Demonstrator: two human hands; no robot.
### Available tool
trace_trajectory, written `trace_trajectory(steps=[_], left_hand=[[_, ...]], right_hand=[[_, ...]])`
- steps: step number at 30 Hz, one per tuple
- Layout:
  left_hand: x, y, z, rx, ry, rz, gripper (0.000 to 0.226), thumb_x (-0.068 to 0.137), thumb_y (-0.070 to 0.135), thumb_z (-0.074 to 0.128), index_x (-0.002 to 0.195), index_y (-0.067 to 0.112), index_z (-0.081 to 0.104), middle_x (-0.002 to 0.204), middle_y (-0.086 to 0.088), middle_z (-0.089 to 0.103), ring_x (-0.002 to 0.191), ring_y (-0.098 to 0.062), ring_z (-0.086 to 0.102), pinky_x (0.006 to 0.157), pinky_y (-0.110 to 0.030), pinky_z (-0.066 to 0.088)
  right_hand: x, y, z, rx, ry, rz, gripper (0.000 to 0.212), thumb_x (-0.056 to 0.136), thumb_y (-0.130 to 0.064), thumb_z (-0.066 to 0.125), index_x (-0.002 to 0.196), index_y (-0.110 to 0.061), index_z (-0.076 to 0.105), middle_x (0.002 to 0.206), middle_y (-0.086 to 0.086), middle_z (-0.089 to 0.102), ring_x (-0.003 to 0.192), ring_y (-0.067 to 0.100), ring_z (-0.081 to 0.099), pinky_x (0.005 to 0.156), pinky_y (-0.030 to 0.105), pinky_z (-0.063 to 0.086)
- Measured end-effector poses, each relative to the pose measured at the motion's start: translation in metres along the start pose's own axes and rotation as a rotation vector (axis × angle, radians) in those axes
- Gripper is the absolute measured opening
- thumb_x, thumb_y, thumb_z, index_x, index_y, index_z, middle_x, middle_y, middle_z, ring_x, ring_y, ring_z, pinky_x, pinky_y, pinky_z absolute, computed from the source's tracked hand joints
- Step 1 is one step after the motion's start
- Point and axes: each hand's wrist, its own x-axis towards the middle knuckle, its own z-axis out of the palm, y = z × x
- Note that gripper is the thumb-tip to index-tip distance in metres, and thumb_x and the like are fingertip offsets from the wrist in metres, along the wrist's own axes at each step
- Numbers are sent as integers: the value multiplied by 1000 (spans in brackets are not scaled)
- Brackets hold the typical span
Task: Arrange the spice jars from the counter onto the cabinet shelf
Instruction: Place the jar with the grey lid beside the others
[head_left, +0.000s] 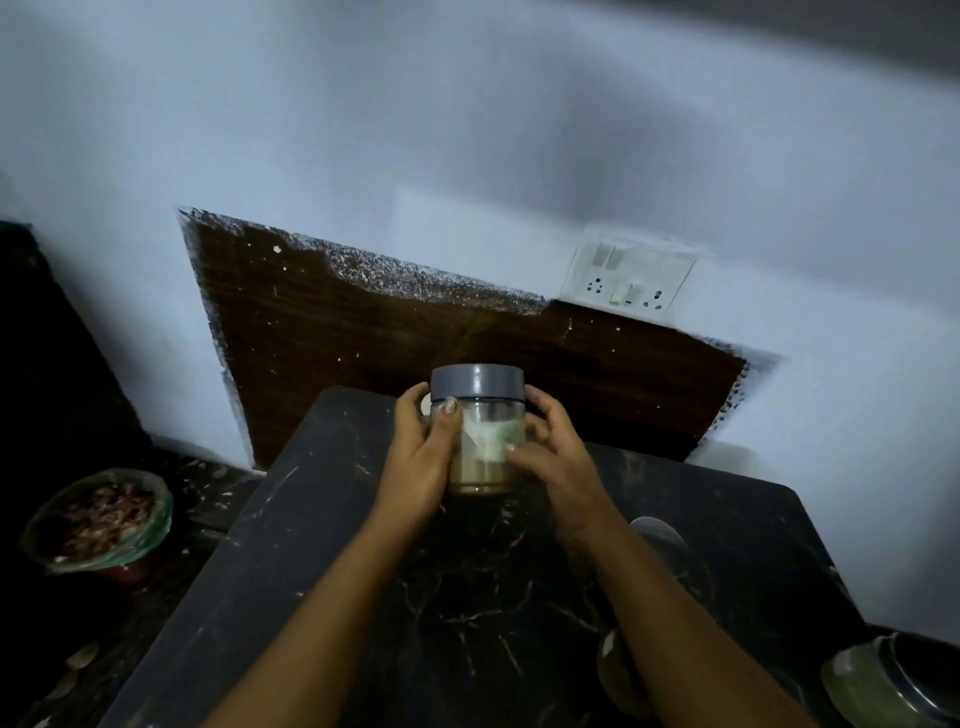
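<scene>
A clear spice jar (480, 415) with a grey screw lid and a pale label stands upright near the far edge of a dark marble slab (322, 561). Brownish powder fills its lower part. My left hand (423, 457) wraps the jar's left side, thumb up by the lid. My right hand (553, 457) cups its right side, fingers on the label. Another grey-lidded jar (660, 540) sits right of my right forearm, partly hidden by it. A jar with greenish contents (883, 680) lies at the bottom right corner.
A bowl lined with a plastic bag (98, 519) holding reddish peelings sits low at the left. Behind the slab a brown wooden panel (415, 338) covers the white wall, with a switch and socket plate (631, 278) above it. No cabinet shelf is in sight.
</scene>
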Motion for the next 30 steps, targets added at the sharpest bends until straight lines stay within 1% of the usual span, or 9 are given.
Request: trace_trajectory(steps=[2, 5, 10, 13, 17, 21, 23, 25, 30], left_hand=[[-8, 11, 12, 45, 44, 10, 35, 94, 43, 38, 124, 27, 36, 100, 8, 57, 88, -8, 61, 68, -22, 51], [-24, 29, 31, 167, 108, 89, 27, 95, 42, 33, 111, 21, 40, 94, 4, 57, 81, -7, 59, 54, -12, 45], [-50, 61, 51, 222, 64, 202, 34, 89, 39, 53, 120, 25, 48, 109, 2, 61, 94, -11, 63, 78, -30, 53], [-70, 77, 63, 96, -94, 227, 46, 69, 51, 66, 111, 45, 47, 104, 15, 64, 94, 1, 64, 76, -18, 53], [-78, 88, 65, 10, -22, 230, 77, 59, 38, 71, 129, 24, 42, 108, 5, 64, 93, -3, 66, 77, -22, 55], [-83, 96, 68, -183, -18, 251, 62, 70, 25, 75, 122, 26, 42, 106, 2, 63, 89, -10, 68, 64, -29, 58], [-86, 97, 71, -181, -4, 279, 52, 72, 26, 62, 120, 25, 40, 107, 0, 62, 92, -12, 67, 72, -33, 59], [-88, 97, 74, -145, 4, 326, 49, 74, 27, 57, 119, 25, 39, 110, 1, 61, 93, -6, 65, 75, -25, 56], [-89, 98, 79, 172, 117, 403, 40, 81, 47, 47, 119, 36, 40, 123, 10, 44, 114, -6, 51, 91, -26, 47]], right_hand=[[-10, -8, -3, 85, -63, 27, 63, 73, -21, 64, 132, -25, 43, 118, 8, 63, 103, 25, 65, 81, 37, 54], [-28, -24, -12, 130, -45, -6, 56, 73, -22, 71, 123, -36, 51, 108, 1, 70, 97, 22, 68, 72, 32, 56], [-54, -49, -23, 56, 96, -139, 87, 60, -41, 74, 138, -30, 37, 123, 4, 62, 105, 16, 65, 86, 33, 55], [-68, -65, -27, 34, 79, -216, 69, 67, -50, 64, 132, -41, 40, 124, -4, 60, 102, 7, 65, 78, 23, 55], [-81, -83, -36, 154, -3, -272, 56, 76, -47, 54, 131, -38, 46, 124, -3, 62, 105, 11, 65, 75, 21, 55], [-89, -91, -41, 189, -58, -227, 68, 72, -34, 61, 137, -30, 42, 118, 2, 66, 104, 19, 66, 80, 34, 56], [-93, -92, -41, 165, -98, -211, 62, 75, -34, 60, 135, -28, 44, 111, 3, 70, 101, 21, 67, 79, 35, 57], [-96, -94, -41, 146, -68, -232, 60, 76, -33, 61, 134, -28, 45, 108, 2, 71, 100, 18, 68, 76, 29, 56], [-101, -100, -42, 153, 65, -290, 61, 63, -34, 72, 121, -31, 54, 108, -2, 71, 96, 12, 69, 75, 22, 56]])
